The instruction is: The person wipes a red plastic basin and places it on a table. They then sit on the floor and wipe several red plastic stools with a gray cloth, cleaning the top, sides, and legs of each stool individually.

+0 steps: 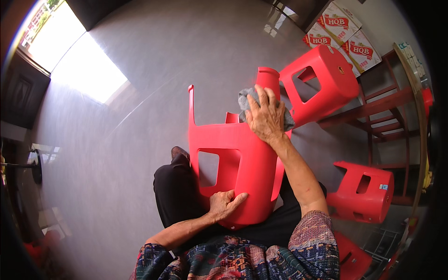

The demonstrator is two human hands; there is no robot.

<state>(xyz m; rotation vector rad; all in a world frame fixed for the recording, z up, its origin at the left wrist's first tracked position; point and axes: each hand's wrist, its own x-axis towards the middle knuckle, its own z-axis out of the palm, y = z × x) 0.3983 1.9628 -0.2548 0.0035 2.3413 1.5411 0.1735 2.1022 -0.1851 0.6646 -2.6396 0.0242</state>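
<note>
A red plastic stool (252, 163) lies tipped on its side across my lap, its legs pointing away from me. My left hand (225, 205) grips it near the seat end, fingers at the edge of the side opening and thumb along the outside. Around the far right leg, a grey cloth (247, 97) is bunched under my right hand (267, 114). The fingers of that hand bend over the cloth and press it against the leg. Part of the cloth shows on either side of the hand.
A second red stool (322, 84) lies on its side just beyond my right hand. Another red stool (366, 191) lies at the right, near a dark wooden rack (387, 116). White and red cartons (336, 28) stand at the far right on the grey floor (154, 56).
</note>
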